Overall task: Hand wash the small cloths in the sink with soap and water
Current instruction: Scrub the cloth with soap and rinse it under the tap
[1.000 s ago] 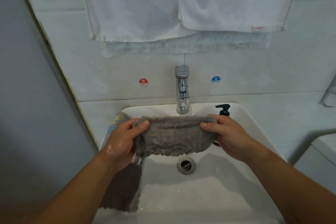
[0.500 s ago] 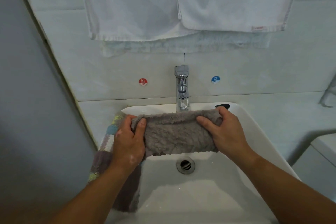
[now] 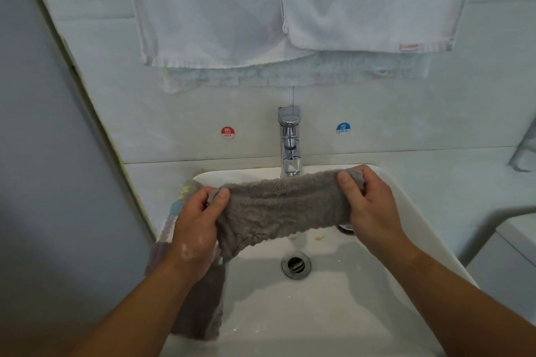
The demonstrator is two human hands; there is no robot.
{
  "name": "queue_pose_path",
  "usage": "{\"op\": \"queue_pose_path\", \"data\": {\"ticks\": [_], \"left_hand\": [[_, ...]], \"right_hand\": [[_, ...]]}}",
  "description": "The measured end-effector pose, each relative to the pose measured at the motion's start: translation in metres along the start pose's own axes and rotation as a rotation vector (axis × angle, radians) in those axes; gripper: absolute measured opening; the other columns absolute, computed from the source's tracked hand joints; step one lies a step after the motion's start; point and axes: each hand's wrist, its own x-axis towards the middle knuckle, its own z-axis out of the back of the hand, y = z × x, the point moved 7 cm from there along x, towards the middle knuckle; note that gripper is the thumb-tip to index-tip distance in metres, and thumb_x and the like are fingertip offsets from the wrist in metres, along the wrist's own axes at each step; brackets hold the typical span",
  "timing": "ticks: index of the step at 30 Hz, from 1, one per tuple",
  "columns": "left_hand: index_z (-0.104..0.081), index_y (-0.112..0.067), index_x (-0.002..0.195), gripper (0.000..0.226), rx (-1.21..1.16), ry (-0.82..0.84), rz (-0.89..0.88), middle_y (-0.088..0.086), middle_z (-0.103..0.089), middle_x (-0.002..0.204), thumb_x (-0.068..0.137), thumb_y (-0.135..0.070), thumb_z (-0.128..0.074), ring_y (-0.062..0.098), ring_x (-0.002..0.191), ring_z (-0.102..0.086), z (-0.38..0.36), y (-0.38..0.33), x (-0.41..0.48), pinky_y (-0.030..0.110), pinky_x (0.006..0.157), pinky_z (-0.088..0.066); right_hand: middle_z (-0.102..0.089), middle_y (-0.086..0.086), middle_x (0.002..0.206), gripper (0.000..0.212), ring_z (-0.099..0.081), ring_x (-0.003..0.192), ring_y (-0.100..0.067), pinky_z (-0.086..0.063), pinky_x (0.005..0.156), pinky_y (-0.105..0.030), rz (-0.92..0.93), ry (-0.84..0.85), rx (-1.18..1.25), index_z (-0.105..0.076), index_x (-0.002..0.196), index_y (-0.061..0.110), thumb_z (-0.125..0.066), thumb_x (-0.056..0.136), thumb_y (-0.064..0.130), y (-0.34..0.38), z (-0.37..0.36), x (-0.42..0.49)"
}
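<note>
cloth (image 3: 278, 206) above sink (image 3: 406, 211), before faucet (image 3: 290, 142)

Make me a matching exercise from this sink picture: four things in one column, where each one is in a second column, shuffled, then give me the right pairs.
Things
1. grey cloth
2. drain
3. white towels
4. red HOT sticker

Places
A. on the wall, left of the faucet
B. stretched between the left hand and the right hand
C. hanging on the wall above the faucet
D. in the bottom of the sink

Pairs: 1-B, 2-D, 3-C, 4-A
</note>
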Motion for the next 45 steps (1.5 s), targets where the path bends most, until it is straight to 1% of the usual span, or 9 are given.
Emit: {"op": "queue_pose_path", "data": {"ticks": [2, 6, 13, 16, 23, 30, 36, 38, 45], "left_hand": [[-0.062, -0.011, 0.084, 0.021, -0.050, -0.104, -0.010, 0.009, -0.061, 0.083, 0.100, -0.023, -0.057, 0.026, 0.085, -0.058, -0.002, -0.001, -0.001, 0.043, 0.074, -0.050], [-0.061, -0.020, 0.089, 0.022, 0.300, -0.328, -0.191, -0.001, -0.064, 0.088, 0.102, -0.033, -0.050, 0.016, 0.083, -0.058, 0.001, -0.015, -0.009, 0.043, 0.078, -0.049], [-0.060, -0.014, 0.090, 0.031, 0.674, -0.243, -0.459, -0.003, -0.062, 0.078, 0.102, -0.039, -0.047, 0.007, 0.075, -0.057, 0.009, -0.036, -0.010, 0.026, 0.066, -0.041], [-0.060, -0.018, 0.084, 0.032, 0.662, -0.206, -0.460, -0.006, -0.060, 0.075, 0.101, -0.040, -0.045, 0.004, 0.073, -0.056, 0.012, -0.040, -0.007, 0.010, 0.061, -0.038], [-0.069, -0.014, 0.082, 0.043, 0.559, -0.154, -0.345, 0.005, -0.067, 0.078, 0.097, -0.049, -0.050, 0.017, 0.074, -0.059, 0.013, -0.034, 0.001, 0.036, 0.068, -0.048], [-0.070, -0.020, 0.082, 0.028, 0.549, -0.225, -0.248, -0.004, -0.069, 0.077, 0.096, -0.043, -0.062, 0.017, 0.077, -0.064, 0.006, -0.027, -0.002, 0.032, 0.067, -0.051], [-0.067, -0.026, 0.084, 0.016, 0.507, -0.057, -0.265, -0.009, -0.069, 0.074, 0.094, -0.038, -0.066, 0.001, 0.067, -0.065, -0.046, -0.013, -0.027, 0.013, 0.056, -0.049], [-0.070, -0.029, 0.094, 0.007, 0.505, 0.004, -0.294, -0.012, -0.072, 0.082, 0.095, -0.034, -0.066, 0.003, 0.076, -0.070, -0.057, -0.011, -0.034, 0.016, 0.062, -0.055], [-0.070, -0.032, 0.120, 0.036, 0.482, 0.260, -0.326, -0.007, -0.074, 0.103, 0.097, -0.028, -0.043, 0.017, 0.095, -0.072, -0.066, -0.007, -0.048, 0.042, 0.079, -0.063]], "right_hand": [[-0.060, 0.005, 0.079, 0.025, -0.059, 0.074, -0.008, -0.057, 0.061, -0.038, 0.005, -0.067, -0.019, -0.056, 0.086, 0.022, -0.051, 0.102, 0.041, 0.001, -0.002, -0.002], [-0.057, 0.008, 0.070, 0.025, -0.056, 0.068, 0.004, -0.042, 0.057, -0.011, 0.104, -0.144, -0.132, -0.053, 0.088, 0.016, -0.051, 0.102, 0.037, 0.014, -0.003, -0.006], [-0.057, 0.006, 0.072, 0.019, -0.054, 0.066, 0.003, -0.042, 0.056, -0.014, 0.131, -0.037, -0.133, -0.050, 0.085, 0.023, -0.058, 0.100, 0.033, 0.011, 0.005, -0.001], [-0.057, 0.006, 0.075, 0.017, -0.054, 0.066, 0.004, -0.043, 0.057, -0.012, 0.128, -0.038, -0.069, -0.051, 0.085, 0.023, -0.058, 0.100, 0.028, 0.014, 0.008, 0.000], [-0.055, 0.000, 0.075, 0.024, -0.049, 0.065, -0.003, -0.044, 0.061, -0.026, 0.072, -0.019, -0.020, -0.055, 0.085, 0.011, -0.054, 0.103, 0.027, 0.004, 0.012, 0.005], [-0.063, 0.007, 0.069, 0.023, -0.057, 0.065, -0.003, -0.044, 0.059, -0.023, 0.033, -0.095, -0.085, -0.060, 0.076, 0.021, -0.068, 0.095, 0.032, 0.006, 0.005, 0.000], [-0.071, 0.016, 0.078, 0.006, -0.068, 0.076, -0.002, -0.055, 0.066, -0.017, 0.069, 0.101, -0.058, -0.070, 0.088, 0.031, -0.075, 0.089, 0.029, 0.026, -0.052, -0.028], [-0.071, 0.018, 0.084, 0.005, -0.068, 0.085, 0.000, -0.058, 0.075, -0.019, 0.114, 0.192, -0.113, -0.071, 0.098, 0.031, -0.070, 0.094, 0.031, 0.030, -0.064, -0.037], [-0.072, 0.015, 0.095, 0.026, -0.070, 0.092, -0.008, -0.062, 0.082, -0.032, 0.091, 0.309, -0.002, -0.067, 0.108, 0.033, -0.077, 0.085, 0.043, 0.027, -0.063, -0.044]]}}
